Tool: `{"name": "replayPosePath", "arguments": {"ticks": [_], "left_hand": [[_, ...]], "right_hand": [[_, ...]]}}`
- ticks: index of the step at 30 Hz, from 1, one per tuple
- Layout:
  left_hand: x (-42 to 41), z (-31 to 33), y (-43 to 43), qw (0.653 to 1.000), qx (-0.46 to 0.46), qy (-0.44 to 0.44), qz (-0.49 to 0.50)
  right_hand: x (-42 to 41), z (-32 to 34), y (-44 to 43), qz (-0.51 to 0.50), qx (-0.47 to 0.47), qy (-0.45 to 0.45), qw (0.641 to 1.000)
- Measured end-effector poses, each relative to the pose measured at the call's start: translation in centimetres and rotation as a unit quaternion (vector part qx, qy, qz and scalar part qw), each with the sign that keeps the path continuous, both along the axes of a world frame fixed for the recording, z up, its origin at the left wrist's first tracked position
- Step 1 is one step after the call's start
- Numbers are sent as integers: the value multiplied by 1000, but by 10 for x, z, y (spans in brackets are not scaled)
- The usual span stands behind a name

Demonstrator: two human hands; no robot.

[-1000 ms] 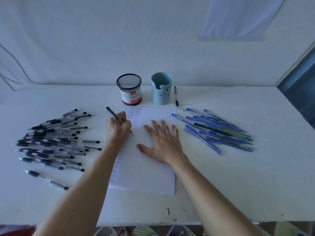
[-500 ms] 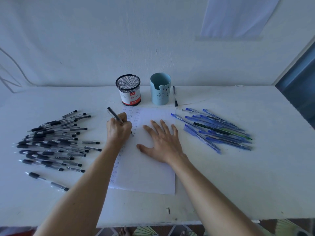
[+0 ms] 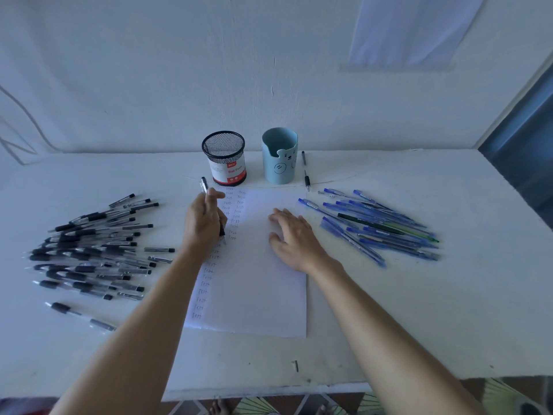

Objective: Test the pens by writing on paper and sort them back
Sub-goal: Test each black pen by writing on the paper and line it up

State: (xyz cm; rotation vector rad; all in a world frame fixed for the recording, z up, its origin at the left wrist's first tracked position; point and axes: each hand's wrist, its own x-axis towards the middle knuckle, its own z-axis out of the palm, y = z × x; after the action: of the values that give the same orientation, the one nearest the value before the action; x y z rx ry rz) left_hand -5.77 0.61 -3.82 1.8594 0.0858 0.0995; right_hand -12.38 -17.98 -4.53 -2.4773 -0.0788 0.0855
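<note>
Since a moment ago my left hand has tipped the pen steeper, so its back end now points toward the far edge of the paper. My right hand, which lay flat and spread, has drawn its fingers in and eased toward the paper's right edge. My left fingers are curled round the pen low down, with the tip at the paper beside the second column of written words. The right hand rests loose on the paper and holds nothing. I judge the pen light and stiff, a slim plastic barrel with a dark sleeve near the tip. That sleeve is the place to pinch, since the smooth barrel higher up would likely slip or roll. The paper looks thin and apt to slide on the desk, so it wants a hand pressing it. Black pens lie heaped to the left of the paper and blue pens to its right. A mesh cup and a blue cup stand just beyond its far edge.
</note>
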Motion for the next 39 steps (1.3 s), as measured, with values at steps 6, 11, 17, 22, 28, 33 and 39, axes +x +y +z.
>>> {"name": "replayPosePath", "arguments": {"ticks": [6,11,17,22,28,33,39], "left_hand": [[-1,-2,-1,998,54,4,-38],[3,8,-16,969,227,27,-94],[1,5,-53,897,406,31,-173],[-2,7,-67,897,397,54,-188],[2,-6,-48,907,404,-76,-94],[1,-21,-41,888,438,-74,-121],[1,-22,-42,889,437,-84,-111]], "right_hand": [[-9,2,-15,14,23,-25,999],[-10,0,-17,-43,68,-47,996],[-9,-2,-19,-75,87,-59,992],[-6,-2,-23,-77,95,-65,990],[1,2,-17,-72,71,-50,994],[7,3,-3,-135,35,-60,988],[10,8,-3,-186,21,-47,981]]}}
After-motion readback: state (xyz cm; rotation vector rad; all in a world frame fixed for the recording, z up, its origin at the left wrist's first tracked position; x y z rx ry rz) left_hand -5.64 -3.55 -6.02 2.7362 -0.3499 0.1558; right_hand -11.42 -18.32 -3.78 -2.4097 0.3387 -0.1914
